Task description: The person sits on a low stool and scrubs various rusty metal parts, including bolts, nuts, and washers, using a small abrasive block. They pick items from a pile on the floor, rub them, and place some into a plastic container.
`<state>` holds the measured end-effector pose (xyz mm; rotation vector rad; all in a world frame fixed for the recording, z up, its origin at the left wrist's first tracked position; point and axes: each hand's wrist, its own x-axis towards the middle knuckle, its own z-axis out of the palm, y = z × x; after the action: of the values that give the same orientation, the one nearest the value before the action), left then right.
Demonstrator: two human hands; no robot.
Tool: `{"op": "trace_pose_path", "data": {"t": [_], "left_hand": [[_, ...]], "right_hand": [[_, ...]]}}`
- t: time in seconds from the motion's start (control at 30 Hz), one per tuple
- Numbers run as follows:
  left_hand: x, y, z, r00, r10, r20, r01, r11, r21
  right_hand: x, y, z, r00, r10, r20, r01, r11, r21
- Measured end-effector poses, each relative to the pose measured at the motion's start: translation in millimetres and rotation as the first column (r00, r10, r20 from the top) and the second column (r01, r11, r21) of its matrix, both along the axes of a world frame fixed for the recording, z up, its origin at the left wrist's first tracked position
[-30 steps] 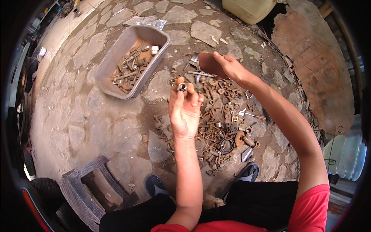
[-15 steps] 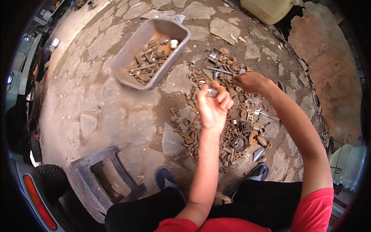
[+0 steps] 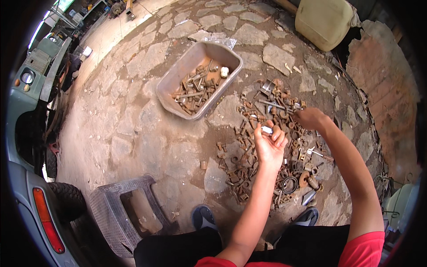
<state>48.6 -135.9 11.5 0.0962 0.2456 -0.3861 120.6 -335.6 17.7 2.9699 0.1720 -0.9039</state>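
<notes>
Stone slabs set in packed dirt make up the floor (image 3: 133, 151), and more of the grey vehicle (image 3: 24, 175) shows at the left rim than a second ago, because my view has swung that way. Across from it, a rusty metal sheet (image 3: 382, 80) lies along the right, with a yellowish jerrycan (image 3: 322, 24) just beyond its far end. A grey plastic stool (image 3: 106, 209) is near my left foot. The grey tub (image 3: 184, 64) sits ahead, with rusty hardware and a white cylindrical piece (image 3: 224, 72) inside; its contents look the same as a second ago, so I judge nothing was added meanwhile.

Right of the tub spreads the heap of rusty bolts, nuts and washers (image 3: 297, 147). My right grip (image 3: 310, 119) was raised near its far end; now it is down at the heap's right side, fingers low among the parts. I cannot tell whether they have closed on anything. My left grip (image 3: 270, 149) keeps a small shiny metal fitting (image 3: 267, 130) pinched between thumb and fingers above the heap. Its hollow end faced me earlier; now I see its bright side. As I judge it, my hands' work is split: one occupied with the fitting, the other down in the heap.
</notes>
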Motion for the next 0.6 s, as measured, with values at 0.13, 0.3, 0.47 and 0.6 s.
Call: {"op": "trace_pose_path", "data": {"t": [0.13,0.3,0.47,0.6], "left_hand": [[5.4,8.1,1.4,0.988,0.028,-0.15,-0.019,0.998,0.059],[19.0,20.9,-9.0,0.905,0.134,-0.403,-0.015,0.958,0.286],[99.1,83.5,45.8,0.974,0.221,-0.045,-0.211,0.963,0.168],[96.5,71.6,57.1,0.966,0.025,0.259,-0.193,0.738,0.647]], "right_hand": [[-0.2,8.8,7.1,0.999,0.049,0.017,-0.049,0.999,-0.004],[-6.6,10.0,11.7,0.999,0.04,0.012,-0.04,0.999,-0.004],[-10.8,0.3,-0.6,0.995,0.088,0.039,-0.089,0.996,0.014],[-11.4,-14.2,-3.3,0.998,0.042,0.036,-0.042,0.999,-0.019]]}}
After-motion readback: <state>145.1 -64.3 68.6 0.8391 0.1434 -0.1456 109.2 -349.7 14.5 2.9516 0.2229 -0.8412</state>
